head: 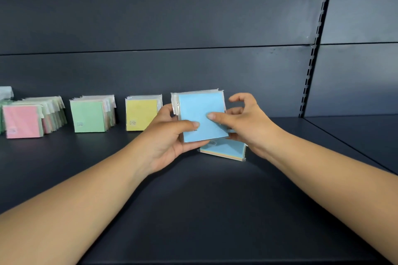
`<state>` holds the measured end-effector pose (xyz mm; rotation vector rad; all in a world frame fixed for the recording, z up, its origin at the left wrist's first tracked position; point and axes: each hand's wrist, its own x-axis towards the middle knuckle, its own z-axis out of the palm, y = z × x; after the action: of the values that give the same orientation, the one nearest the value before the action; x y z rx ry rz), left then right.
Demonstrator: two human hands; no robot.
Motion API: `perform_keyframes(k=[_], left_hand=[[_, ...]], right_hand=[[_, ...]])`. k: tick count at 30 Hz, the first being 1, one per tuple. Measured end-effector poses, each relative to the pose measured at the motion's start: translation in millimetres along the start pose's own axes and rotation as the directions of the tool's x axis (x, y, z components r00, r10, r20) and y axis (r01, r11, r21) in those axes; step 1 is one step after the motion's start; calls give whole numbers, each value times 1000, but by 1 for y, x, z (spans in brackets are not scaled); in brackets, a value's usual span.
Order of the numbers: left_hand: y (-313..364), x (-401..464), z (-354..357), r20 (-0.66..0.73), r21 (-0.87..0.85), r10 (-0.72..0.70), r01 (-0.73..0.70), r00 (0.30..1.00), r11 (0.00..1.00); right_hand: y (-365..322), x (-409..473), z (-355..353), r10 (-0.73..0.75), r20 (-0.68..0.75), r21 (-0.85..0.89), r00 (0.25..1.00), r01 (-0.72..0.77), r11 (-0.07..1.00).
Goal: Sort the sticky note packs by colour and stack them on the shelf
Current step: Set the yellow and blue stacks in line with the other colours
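Two bare forearms reach in from the bottom corners over a dark shelf point(193, 211). The left hand point(170, 142) grips a bundle of blue packs point(200, 114) from the left and below, its thumb curled across the front of the top pack and its fingers wrapped behind; the bundle stands nearly upright, tilted slightly, and is held clear of the shelf. The right hand point(247, 122) meets the bundle from the right, thumb pressed flat on the blue face and its lower fingers behind the right edge, while the forefinger arches up, curled and free of the packs. The two thumb tips lie close together on the front pack, not touching.

Directly beneath the hands, another blue pack point(226, 149) lies flat on the shelf in clear wrap, partly hidden by the held bundle and the right hand.

Farther back, toward the left, three rows stand on edge against the back panel point(193, 17): a yellow row point(142, 114) just behind the left hand, a green row point(89, 115) beside it, and a pink-fronted row point(22, 121) near the left edge, with pale green packs behind the pink one. A slotted upright point(312, 60) runs down the right side of the panel.
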<state>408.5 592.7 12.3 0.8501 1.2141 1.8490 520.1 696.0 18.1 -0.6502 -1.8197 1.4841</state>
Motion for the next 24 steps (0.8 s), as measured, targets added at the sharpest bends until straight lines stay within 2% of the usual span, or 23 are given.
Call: perform_keyframes(k=[5, 8, 11, 13, 14, 16, 18, 21, 24], left_hand=[[1, 0, 1, -12, 9, -4, 4, 1000, 1000], [5, 4, -4, -88, -10, 20, -21, 996, 1000], [9, 10, -18, -143, 7, 23, -22, 989, 1000], [7, 12, -25, -138, 47, -18, 25, 990, 999], [5, 13, -27, -136, 67, -40, 50, 990, 997], [2, 14, -28, -149, 90, -67, 81, 987, 993], [-1, 16, -28, -152, 94, -75, 90, 985, 992], [3, 13, -25, -153, 74, -71, 83, 986, 994], [10, 10, -25, -177, 22, -64, 69, 982, 997]], right_hand=[[-4, 2, -4, -89, 39, -196, 995, 95, 976], [-10, 8, -22, -65, -20, -414, 998, 51, 909], [-1, 10, -40, 175, 4, -718, 985, -119, 686], [6, 10, -44, 326, 15, -810, 945, -179, 558], [8, 10, -43, 353, 15, -820, 936, -191, 540], [9, 12, -43, 355, 24, -781, 934, -204, 590], [9, 14, -41, 344, 58, -660, 937, -222, 717], [1, 18, -49, 334, 59, -290, 941, -304, 908], [-12, 18, -65, 265, -7, -21, 964, -265, 964]])
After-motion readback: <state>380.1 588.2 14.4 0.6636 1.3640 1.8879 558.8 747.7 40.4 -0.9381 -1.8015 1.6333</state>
